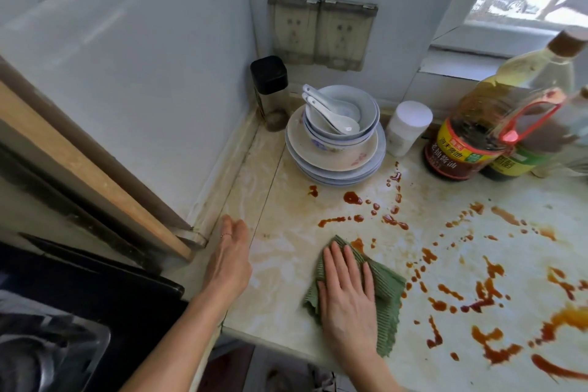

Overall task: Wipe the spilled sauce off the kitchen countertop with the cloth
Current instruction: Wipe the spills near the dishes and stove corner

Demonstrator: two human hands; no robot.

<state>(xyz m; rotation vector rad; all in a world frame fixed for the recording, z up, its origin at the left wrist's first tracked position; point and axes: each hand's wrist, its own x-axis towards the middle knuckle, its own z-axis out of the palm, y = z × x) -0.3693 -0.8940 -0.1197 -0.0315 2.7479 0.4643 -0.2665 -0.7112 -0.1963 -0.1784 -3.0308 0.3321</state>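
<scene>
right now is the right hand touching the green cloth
Touching. The head view shows the right hand lying flat on the green cloth, fingers straight, pressing it onto the countertop, with no gap between palm and fabric.

cloth on countertop | sauce right of cloth | dishes behind cloth | bottles right of dishes

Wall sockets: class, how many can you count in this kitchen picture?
2. The left socket is on the wall above the black-lidded jar; the right socket sits directly beside it, above the stacked bowls. None seems hidden.
</scene>
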